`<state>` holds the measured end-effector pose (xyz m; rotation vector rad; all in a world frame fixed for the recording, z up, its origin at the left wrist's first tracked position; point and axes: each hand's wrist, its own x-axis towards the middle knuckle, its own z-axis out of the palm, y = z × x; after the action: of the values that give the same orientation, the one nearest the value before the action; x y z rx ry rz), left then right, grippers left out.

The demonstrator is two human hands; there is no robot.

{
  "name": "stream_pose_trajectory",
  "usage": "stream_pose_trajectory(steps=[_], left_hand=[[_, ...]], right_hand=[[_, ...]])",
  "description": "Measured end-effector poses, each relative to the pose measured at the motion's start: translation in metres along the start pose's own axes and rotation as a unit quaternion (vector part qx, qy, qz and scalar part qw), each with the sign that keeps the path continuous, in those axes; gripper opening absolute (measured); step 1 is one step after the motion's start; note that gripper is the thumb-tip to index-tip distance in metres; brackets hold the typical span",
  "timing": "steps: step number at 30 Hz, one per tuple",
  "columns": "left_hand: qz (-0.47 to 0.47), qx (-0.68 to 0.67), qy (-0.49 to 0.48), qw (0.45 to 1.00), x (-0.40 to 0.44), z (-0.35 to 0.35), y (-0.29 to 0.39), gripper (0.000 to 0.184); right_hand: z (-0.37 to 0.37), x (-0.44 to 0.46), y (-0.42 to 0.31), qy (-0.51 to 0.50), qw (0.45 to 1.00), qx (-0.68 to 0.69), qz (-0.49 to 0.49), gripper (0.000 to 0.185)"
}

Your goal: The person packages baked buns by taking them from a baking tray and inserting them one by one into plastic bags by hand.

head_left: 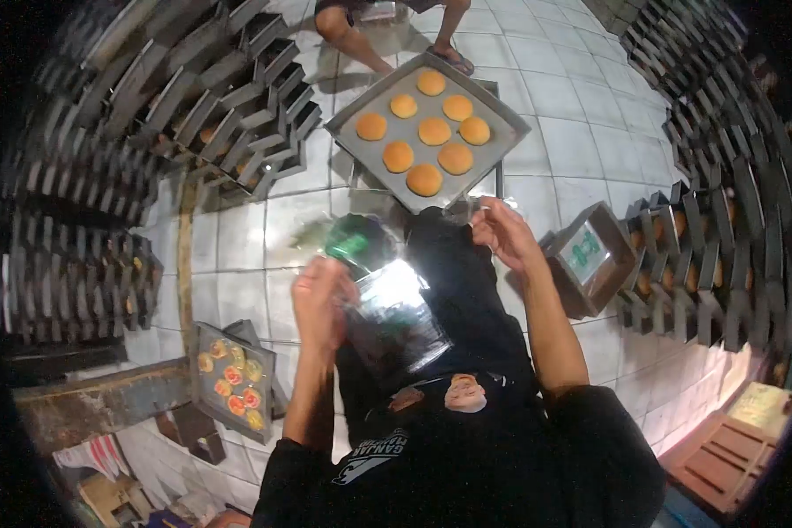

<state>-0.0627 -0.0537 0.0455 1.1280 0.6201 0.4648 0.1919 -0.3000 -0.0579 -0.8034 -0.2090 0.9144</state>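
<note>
My left hand [322, 297] is closed on a clear plastic bag [400, 312], which catches a bright glare over my lap. A dark green printed patch [361, 242] shows above that hand, smeared by motion. My right hand [503, 232] is raised near the tray's front corner, its fingers curled together. Something thin and see-through seems to be at its fingertips, too faint to name. Just ahead, a square metal tray [374, 172] holds several round golden buns [434, 131], spaced apart.
At right, a brown box [620, 255] contains clear packaging with green print [585, 253]. Stacked metal trays [229, 106] line both sides. Another tray [207, 392] with decorated buns lies lower left. Across the tiled floor [559, 132], another person's legs [348, 35] are beyond the bun tray.
</note>
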Motion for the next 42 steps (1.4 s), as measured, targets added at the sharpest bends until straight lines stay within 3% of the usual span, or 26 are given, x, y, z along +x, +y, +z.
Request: stream_pose_trajectory(steps=[1, 2, 3, 5, 6, 8, 11, 13, 14, 16, 18, 20, 22, 23, 26, 27, 28, 29, 30, 31, 34, 35, 36, 37, 39, 42], left_hand=[[0.018, -0.038, 0.017, 0.999, 0.014, -0.008, -0.001, 0.028], [0.04, -0.074, 0.043, 0.996, 0.026, -0.015, -0.002, 0.03], [0.022, -0.077, 0.088, 0.993, 0.035, -0.012, 0.001, 0.03], [0.001, -0.081, 0.099, 0.992, 0.048, -0.02, -0.011, 0.03], [-0.03, -0.046, 0.102, 0.993, 0.051, -0.027, -0.032, 0.031], [-0.084, -0.05, 0.101, 0.99, 0.056, -0.022, -0.038, 0.025], [-0.099, -0.065, 0.087, 0.989, 0.06, -0.021, -0.034, 0.024], [-0.093, -0.058, 0.095, 0.989, 0.062, -0.018, -0.033, 0.024], [-0.09, -0.056, 0.094, 0.99, 0.06, -0.016, -0.033, 0.024], [-0.076, -0.053, 0.082, 0.992, 0.061, -0.015, -0.032, 0.025], [-0.082, -0.05, 0.105, 0.99, 0.062, -0.014, -0.032, 0.026], [-0.077, -0.056, 0.092, 0.991, 0.062, -0.015, -0.032, 0.029], [-0.107, -0.068, 0.108, 0.986, 0.063, -0.011, -0.026, 0.034], [-0.09, -0.072, 0.099, 0.988, 0.064, -0.013, -0.025, 0.034], [-0.047, -0.092, 0.054, 0.993, 0.055, -0.018, -0.017, 0.036], [-0.04, -0.106, 0.057, 0.992, 0.054, -0.015, -0.004, 0.036], [-0.032, -0.12, 0.056, 0.991, 0.055, -0.013, 0.005, 0.035], [-0.057, -0.182, 0.07, 0.979, 0.058, -0.02, 0.006, 0.033], [-0.041, -0.191, 0.063, 0.979, 0.064, -0.017, 0.006, 0.033], [-0.032, -0.179, 0.077, 0.98, 0.068, -0.017, 0.007, 0.031], [-0.008, -0.19, 0.108, 0.976, 0.071, -0.01, -0.001, 0.029], [-0.041, -0.205, 0.089, 0.974, 0.073, 0.0, -0.004, 0.029], [-0.077, -0.219, 0.066, 0.97, 0.072, 0.011, -0.006, 0.028], [-0.07, -0.226, 0.069, 0.969, 0.07, 0.025, -0.007, 0.028], [-0.114, -0.289, 0.055, 0.949, 0.063, 0.047, -0.01, 0.029], [-0.183, -0.277, -0.017, 0.943, 0.034, 0.062, 0.013, 0.044]], right_hand=[[-0.067, 0.014, 0.035, 0.211, 0.94, -0.263, 0.049, 0.045], [-0.105, 0.011, 0.038, 0.084, 0.73, -0.66, 0.156, 0.041], [-0.124, 0.011, 0.042, -0.072, 0.358, -0.906, 0.216, 0.039], [-0.117, 0.045, 0.049, 0.031, 0.65, -0.73, 0.21, 0.026], [-0.12, 0.075, 0.048, 0.084, 0.778, -0.563, 0.266, 0.025], [-0.093, 0.134, 0.045, 0.054, 0.729, -0.673, 0.117, 0.03], [-0.066, 0.211, 0.066, 0.033, 0.776, -0.628, 0.049, 0.04], [-0.073, 0.25, 0.102, 0.019, 0.645, -0.751, -0.137, 0.048], [-0.074, 0.254, 0.11, 0.014, 0.652, -0.746, -0.133, 0.048], [-0.066, 0.263, 0.107, 0.058, 0.586, -0.808, -0.003, 0.055], [-0.055, 0.256, 0.108, 0.066, 0.573, -0.816, -0.021, 0.059], [-0.056, 0.227, 0.105, -0.061, 0.524, -0.848, -0.048, 0.063], [-0.081, 0.214, 0.11, -0.099, 0.642, -0.758, 0.062, 0.063], [-0.077, 0.203, 0.097, -0.08, 0.692, -0.718, 0.02, 0.067], [0.009, 0.159, 0.019, 0.087, 0.896, -0.414, 0.133, 0.057], [0.026, 0.139, 0.004, 0.086, 0.894, -0.423, 0.122, 0.057], [0.045, 0.118, -0.008, 0.041, 0.966, -0.232, 0.109, 0.055], [0.057, 0.097, -0.017, -0.012, 0.995, -0.031, 0.093, 0.054], [0.052, 0.083, -0.02, -0.036, 0.993, -0.044, 0.105, 0.059], [0.117, 0.049, -0.034, -0.046, 0.996, -0.045, 0.067, 0.06], [0.184, -0.015, -0.025, -0.054, 0.946, -0.317, -0.04, 0.055], [0.192, -0.025, -0.016, -0.118, 0.862, -0.457, -0.187, 0.052], [0.197, -0.031, -0.012, -0.172, 0.733, -0.57, -0.328, 0.05], [0.186, -0.026, -0.005, -0.182, 0.729, -0.572, -0.33, 0.05], [0.152, -0.01, 0.016, -0.13, 0.62, -0.636, -0.44, 0.046], [0.166, -0.014, 0.007, -0.122, 0.621, -0.603, -0.485, 0.045]])
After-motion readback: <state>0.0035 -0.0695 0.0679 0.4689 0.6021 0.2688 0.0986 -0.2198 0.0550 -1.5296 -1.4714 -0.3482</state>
